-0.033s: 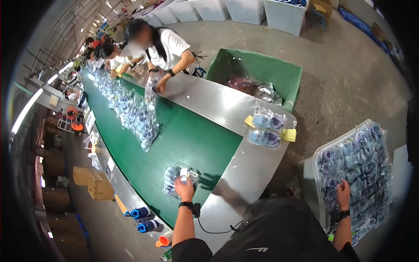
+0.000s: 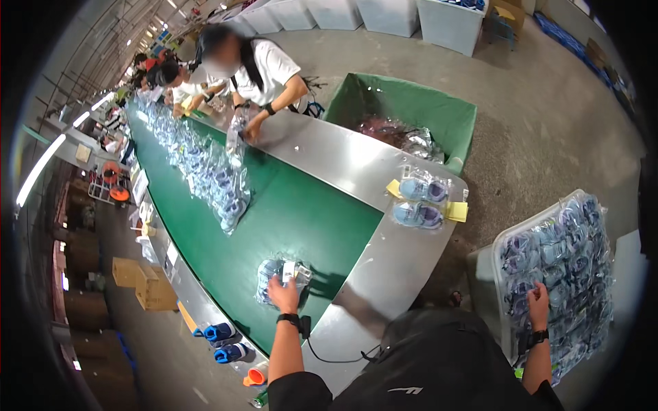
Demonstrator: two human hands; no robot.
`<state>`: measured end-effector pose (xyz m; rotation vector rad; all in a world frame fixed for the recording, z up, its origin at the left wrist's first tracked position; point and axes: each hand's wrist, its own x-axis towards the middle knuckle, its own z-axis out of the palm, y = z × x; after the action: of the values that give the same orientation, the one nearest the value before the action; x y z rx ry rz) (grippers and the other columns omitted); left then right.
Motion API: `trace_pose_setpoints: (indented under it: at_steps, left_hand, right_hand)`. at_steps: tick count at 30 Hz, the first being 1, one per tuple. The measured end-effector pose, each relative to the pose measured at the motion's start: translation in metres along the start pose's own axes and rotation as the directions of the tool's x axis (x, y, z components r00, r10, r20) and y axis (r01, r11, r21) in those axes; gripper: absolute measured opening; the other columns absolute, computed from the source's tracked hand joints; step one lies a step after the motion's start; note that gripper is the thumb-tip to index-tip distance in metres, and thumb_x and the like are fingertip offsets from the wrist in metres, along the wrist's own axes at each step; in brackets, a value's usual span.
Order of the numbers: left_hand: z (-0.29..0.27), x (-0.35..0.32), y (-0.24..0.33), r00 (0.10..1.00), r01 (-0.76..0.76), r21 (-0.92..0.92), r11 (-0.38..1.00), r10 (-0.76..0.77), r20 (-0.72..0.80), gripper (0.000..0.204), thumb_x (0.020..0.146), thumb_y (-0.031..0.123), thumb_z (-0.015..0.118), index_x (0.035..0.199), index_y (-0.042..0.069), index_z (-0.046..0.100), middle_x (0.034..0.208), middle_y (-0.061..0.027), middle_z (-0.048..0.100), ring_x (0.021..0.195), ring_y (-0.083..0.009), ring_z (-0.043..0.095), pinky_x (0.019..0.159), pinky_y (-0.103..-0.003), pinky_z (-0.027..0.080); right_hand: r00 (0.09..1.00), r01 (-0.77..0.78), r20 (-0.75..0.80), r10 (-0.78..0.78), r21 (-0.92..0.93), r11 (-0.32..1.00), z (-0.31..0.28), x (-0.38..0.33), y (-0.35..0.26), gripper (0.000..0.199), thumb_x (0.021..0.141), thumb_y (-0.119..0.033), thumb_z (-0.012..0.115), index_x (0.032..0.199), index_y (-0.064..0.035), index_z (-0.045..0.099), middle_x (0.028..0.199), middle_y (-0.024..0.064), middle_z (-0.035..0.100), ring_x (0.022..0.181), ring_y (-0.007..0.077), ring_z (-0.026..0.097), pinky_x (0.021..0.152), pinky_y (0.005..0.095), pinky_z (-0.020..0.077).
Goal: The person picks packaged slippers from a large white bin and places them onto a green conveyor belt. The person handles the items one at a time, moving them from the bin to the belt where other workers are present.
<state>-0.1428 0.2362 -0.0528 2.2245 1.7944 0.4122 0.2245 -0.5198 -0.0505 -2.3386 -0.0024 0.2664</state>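
Left hand [image 2: 283,293] is out on the green conveyor belt [image 2: 301,219], fingers curled down over the near edge of a clear crinkly plastic bag holding pale blue shoes [image 2: 277,274]. That hand has the bag pinned rather than lifted, as far as I can tell; the bag lies flat on the belt just beyond the knuckles, its long axis running roughly across the belt. A black wrist strap with a cable trails back from that arm.

Off to the right of the belt, well apart from it, the right hand [image 2: 538,300] rests with fingers spread on the heap in a translucent plastic bin piled with more bagged blue shoes [image 2: 510,240]; whether it has closed on one bag I cannot tell.

Beside the belt, the grey metal table [image 2: 384,274] carries two bagged shoe pairs with yellow tags [image 2: 421,202]. Beyond it stands a green fabric-lined bin [image 2: 411,103]. Further up the belt runs a glossy row of the same bagged shoes [image 2: 205,171], where another person in a white shirt [image 2: 264,65] handles a bag.
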Motion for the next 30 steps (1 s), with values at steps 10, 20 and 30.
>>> trace_pose_setpoints:
  at_steps: [10, 20, 30]
  left_hand:
    - [0.008, 0.048, -0.114, 0.970, 0.164, -0.040, 0.986, -0.154, 0.188, 0.102, 0.076, 0.052, 0.085, 0.149, -0.007, 0.046, 0.148, -0.0286, 0.053, 0.139, -0.0417, 0.049, 0.119, -0.047, 0.035]
    - [0.013, -0.006, -0.085, 0.932, 0.238, -0.432, 0.870, -0.080, 0.354, 0.110, 0.074, 0.031, 0.094, 0.154, -0.013, 0.031, 0.149, -0.0298, 0.049, 0.133, -0.0343, 0.054, 0.114, -0.041, 0.041]
    - [-0.011, -0.058, 0.066, 0.789, 0.603, -0.758, 0.249, -0.041, 0.613, 0.091, 0.094, 0.017, 0.071, 0.164, 0.006, 0.014, 0.146, -0.0187, 0.049, 0.125, -0.0283, 0.056, 0.105, -0.041, 0.048]
  right_hand:
    - [0.966, 0.024, 0.258, -0.004, -0.077, 0.997, 0.031, -0.027, -0.104, 0.043, 0.091, -0.008, 0.069, 0.132, -0.0021, 0.060, 0.093, 0.0041, 0.067, 0.079, 0.0120, 0.063, 0.073, 0.0285, 0.0529]
    - [0.925, 0.076, 0.379, -0.031, -0.104, 0.992, 0.059, -0.032, -0.156, 0.041, 0.091, -0.011, 0.071, 0.129, -0.0015, 0.062, 0.093, 0.0064, 0.068, 0.083, 0.0144, 0.065, 0.077, 0.0301, 0.0539]
    - [0.858, 0.189, 0.449, -0.249, 0.174, 0.966, 0.059, -0.022, -0.238, 0.036, 0.094, -0.011, 0.069, 0.128, -0.0005, 0.063, 0.092, 0.0031, 0.067, 0.082, 0.0091, 0.062, 0.076, 0.0263, 0.0513]
